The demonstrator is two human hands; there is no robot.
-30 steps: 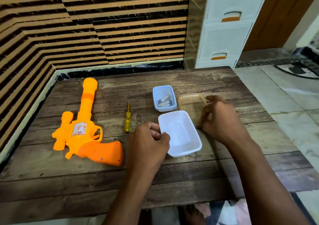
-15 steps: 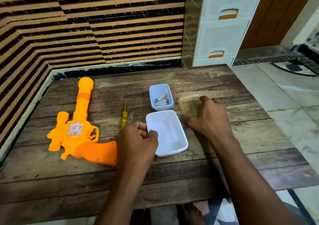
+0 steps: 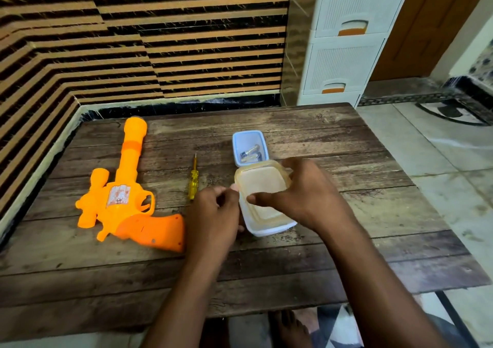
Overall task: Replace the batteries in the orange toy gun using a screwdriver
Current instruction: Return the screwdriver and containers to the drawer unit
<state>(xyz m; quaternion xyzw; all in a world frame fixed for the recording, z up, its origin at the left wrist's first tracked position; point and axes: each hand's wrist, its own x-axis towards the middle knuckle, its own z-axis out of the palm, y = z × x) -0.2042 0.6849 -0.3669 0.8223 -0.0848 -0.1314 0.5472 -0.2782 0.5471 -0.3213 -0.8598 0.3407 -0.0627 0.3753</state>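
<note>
The orange toy gun (image 3: 125, 195) lies flat on the left of the wooden table (image 3: 346, 147), barrel pointing away. A yellow-handled screwdriver (image 3: 193, 180) lies to its right. A small blue tub (image 3: 248, 147) with batteries (image 3: 250, 154) sits further back. In front of it is a white tub (image 3: 269, 227) with a translucent tan lid (image 3: 262, 190) over it. My right hand (image 3: 301, 195) grips the lid from the right, thumb on top. My left hand (image 3: 213, 217) holds the white tub's left rim.
A striped tiled wall runs along the table's back and left sides. A white drawer unit (image 3: 344, 46) stands behind the far right corner. Tiled floor lies to the right, and a bare foot (image 3: 289, 329) shows below the near edge.
My right hand picked the tan lid up from the table behind the white tub and brought it over onto the tub. My left hand kept hold of the tub's left side.
</note>
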